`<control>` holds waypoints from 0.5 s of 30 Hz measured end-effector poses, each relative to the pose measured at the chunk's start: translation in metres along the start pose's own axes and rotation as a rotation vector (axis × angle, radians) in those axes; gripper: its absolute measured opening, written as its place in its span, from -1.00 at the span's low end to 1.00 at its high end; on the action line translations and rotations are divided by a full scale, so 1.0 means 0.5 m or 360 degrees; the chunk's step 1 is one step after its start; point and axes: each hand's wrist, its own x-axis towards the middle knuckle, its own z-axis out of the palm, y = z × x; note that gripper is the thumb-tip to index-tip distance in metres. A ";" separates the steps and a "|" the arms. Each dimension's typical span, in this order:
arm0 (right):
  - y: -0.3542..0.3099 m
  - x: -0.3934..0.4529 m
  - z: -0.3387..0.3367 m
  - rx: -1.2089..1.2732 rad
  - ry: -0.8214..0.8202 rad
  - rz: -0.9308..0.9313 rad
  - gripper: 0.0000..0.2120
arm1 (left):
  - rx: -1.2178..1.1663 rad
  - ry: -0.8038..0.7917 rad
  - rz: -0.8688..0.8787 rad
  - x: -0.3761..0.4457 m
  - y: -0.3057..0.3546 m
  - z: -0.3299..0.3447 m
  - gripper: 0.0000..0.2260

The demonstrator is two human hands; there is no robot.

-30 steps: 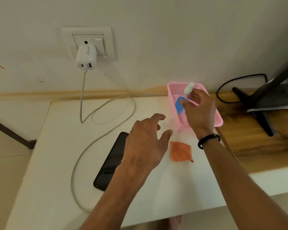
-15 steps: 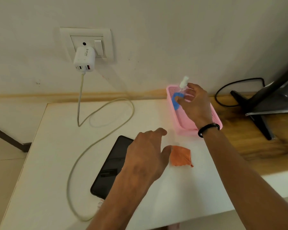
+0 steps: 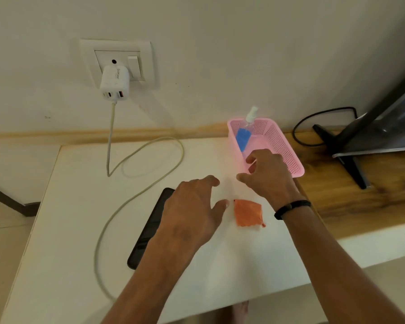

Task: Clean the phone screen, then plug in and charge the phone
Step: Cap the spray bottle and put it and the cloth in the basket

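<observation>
A black phone lies screen up on the white table, partly hidden under my left hand, which hovers open above it. A folded orange cloth lies just right of that hand. My right hand is open and empty at the near rim of the pink basket. A spray bottle with a blue label leans inside the basket's far left corner. A white charger sits in the wall socket, and its pale cable loops over the table; the free end is out of sight.
A dark monitor stand and a black cable occupy the wooden counter to the right, which adjoins the table. The wall runs close behind the basket.
My right hand set the spray bottle down in the basket, let go, and drew back toward me. My left hand stayed over the phone.
</observation>
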 end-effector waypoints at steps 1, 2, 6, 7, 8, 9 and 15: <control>-0.006 -0.011 -0.009 0.0039 0.0045 -0.0041 -0.54 | 0.0001 0.0000 -0.0003 -0.001 -0.002 -0.002 -0.57; -0.015 -0.024 -0.020 0.0076 0.0125 -0.0086 -0.55 | 0.0002 -0.0004 -0.0007 -0.001 -0.003 -0.002 -0.57; -0.028 -0.092 -0.050 0.0145 0.0266 -0.0099 -0.83 | 0.0035 -0.0132 -0.0062 -0.002 -0.008 0.004 -0.60; -0.016 -0.106 -0.046 0.0095 0.0167 -0.0053 -0.87 | 0.0060 -0.0172 -0.0068 -0.003 -0.008 0.008 -0.61; -0.001 -0.116 -0.036 0.0029 0.0034 0.0007 -0.89 | 0.0077 -0.0208 -0.0073 -0.002 -0.008 0.013 -0.61; 0.016 -0.121 -0.023 -0.0049 -0.0094 0.0074 -0.91 | 0.0086 -0.0236 -0.0081 -0.002 -0.009 0.017 -0.62; 0.059 -0.117 0.007 -0.0327 -0.0264 0.0206 -0.79 | 0.0107 -0.0280 -0.0067 -0.002 -0.005 0.031 -0.62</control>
